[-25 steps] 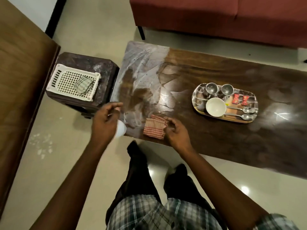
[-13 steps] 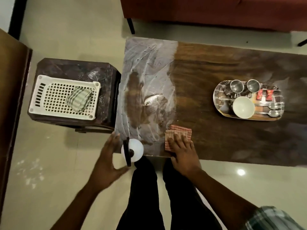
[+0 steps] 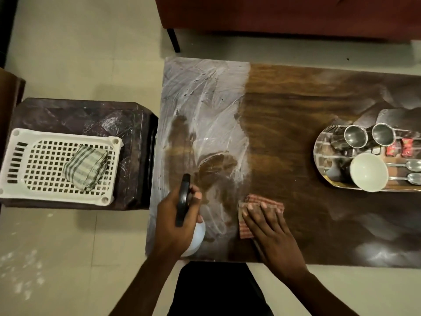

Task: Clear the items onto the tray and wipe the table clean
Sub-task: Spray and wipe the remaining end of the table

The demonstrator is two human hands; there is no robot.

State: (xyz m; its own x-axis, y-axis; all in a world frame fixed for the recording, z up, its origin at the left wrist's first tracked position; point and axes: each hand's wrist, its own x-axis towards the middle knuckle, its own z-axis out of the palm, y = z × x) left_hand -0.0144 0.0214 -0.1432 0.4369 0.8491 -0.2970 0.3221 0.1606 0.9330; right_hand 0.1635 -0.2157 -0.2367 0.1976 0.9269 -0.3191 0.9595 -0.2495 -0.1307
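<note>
Left fingers (image 3: 196, 195): wrapped round the black trigger head of a white spray bottle (image 3: 197, 237). The left hand (image 3: 173, 224) holds it over the near-left corner, nozzle aimed across the smeared patch, apparently ready to wet it.
Right fingers (image 3: 255, 210): straight and close together. The right hand (image 3: 271, 233) presses flat on a folded red-checked cloth (image 3: 245, 230), a palm-down hold suited to pushing the cloth across the wood.
Cloth position: at the near edge, just where the white film meets bare wood, likely the start of a stroke.
Surface (image 3: 307, 106): the left end carries a streaky white film (image 3: 205, 92) with a few dark rubbed-through gaps, and fainter haze lies to the right. Wiping looks under way, not finished.
Tray (image 3: 318, 153): at the far right, well apart from the hands. It is loaded with two steel cups (image 3: 355, 136), a white bowl (image 3: 369, 172), two spoons (image 3: 410, 165) and two red wrapped sweets (image 3: 406, 149), so the clearing step looks done.
Side stool (image 3: 68, 112): just beside the left end, bearing a white basket (image 3: 20, 142) with a spare green-striped cloth (image 3: 86, 167) in it.
</note>
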